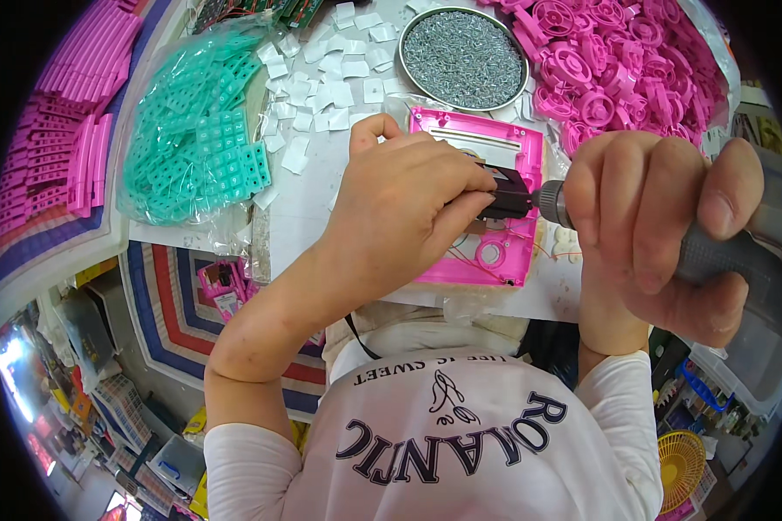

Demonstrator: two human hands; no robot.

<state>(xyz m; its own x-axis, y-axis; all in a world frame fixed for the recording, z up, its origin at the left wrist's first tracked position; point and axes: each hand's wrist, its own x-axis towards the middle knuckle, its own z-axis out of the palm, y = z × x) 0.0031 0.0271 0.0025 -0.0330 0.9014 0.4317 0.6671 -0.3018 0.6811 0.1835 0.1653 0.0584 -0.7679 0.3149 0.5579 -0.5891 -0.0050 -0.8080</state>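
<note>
Black box (511, 193) over pink case (530, 149) on desk (297, 217), pinched in left hand's (413, 187) narrow grip. Right hand's (660, 204) grip around screwdriver (554, 204), aimed at box's end. Loose pinch might let box twist, driver skid.

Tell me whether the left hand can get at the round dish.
Probably yes: the round dish is uncovered just beyond the pink casing, though the left hand must first release the black part.
</note>
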